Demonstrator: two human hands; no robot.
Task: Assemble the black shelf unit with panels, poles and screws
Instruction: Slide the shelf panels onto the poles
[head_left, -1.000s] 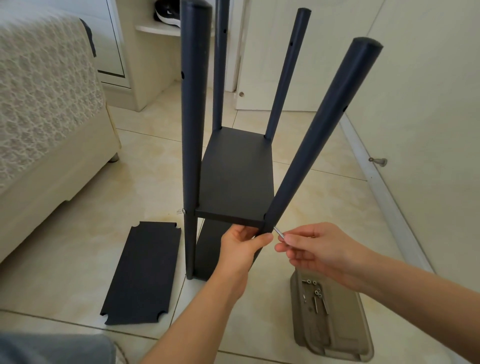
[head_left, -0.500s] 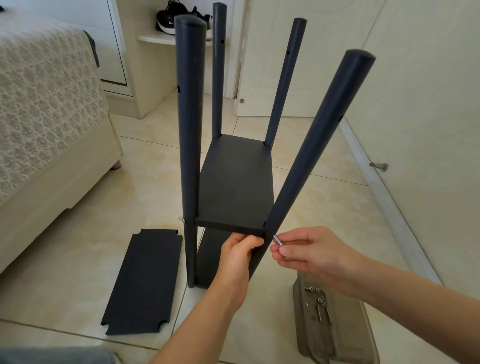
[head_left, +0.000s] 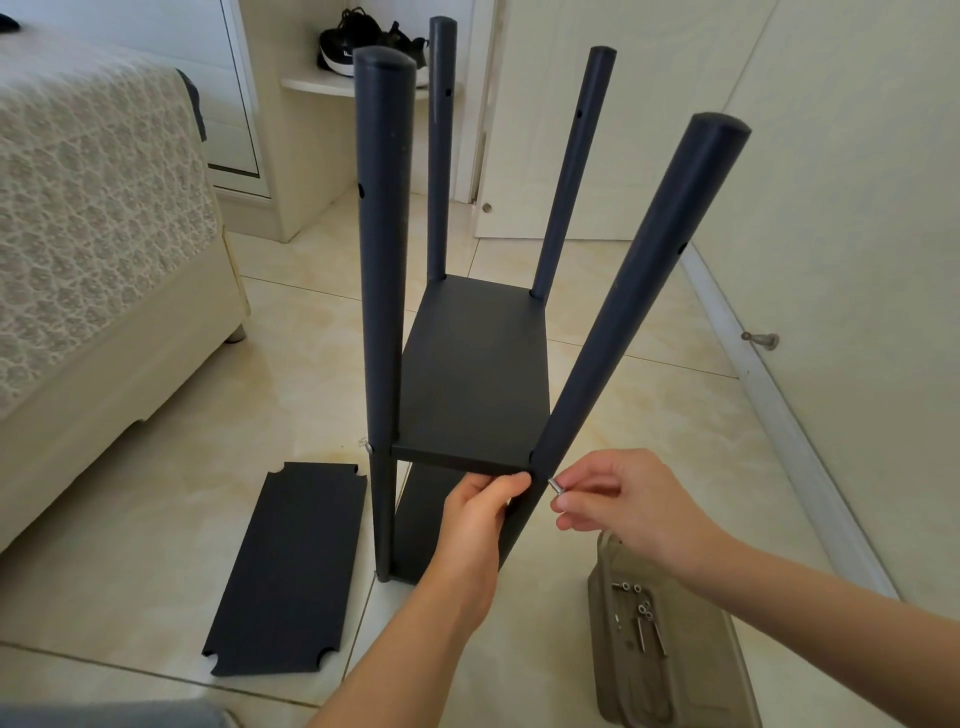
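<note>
The black shelf unit stands on the tiled floor with several upright dark poles and a black panel (head_left: 475, 384) fixed partway up. My left hand (head_left: 475, 525) grips the panel's near edge beside the near right pole (head_left: 623, 312), which leans to the right. My right hand (head_left: 618, 504) pinches a silver screw (head_left: 555, 487) whose tip sits against that pole at the level of the panel. A lower panel shows dimly under the first one. A loose black panel (head_left: 288, 569) with notched corners lies flat on the floor to the left.
A beige tray (head_left: 696, 691) with several screws and small fittings lies on the floor at the lower right. A bed (head_left: 104, 234) fills the left side. A white wall and skirting run along the right, a closed door behind, a shelf with shoes at the back.
My right hand has brought the screw up to the near right pole. The view has tilted down a little; my left hand keeps its grip on the panel edge.
</note>
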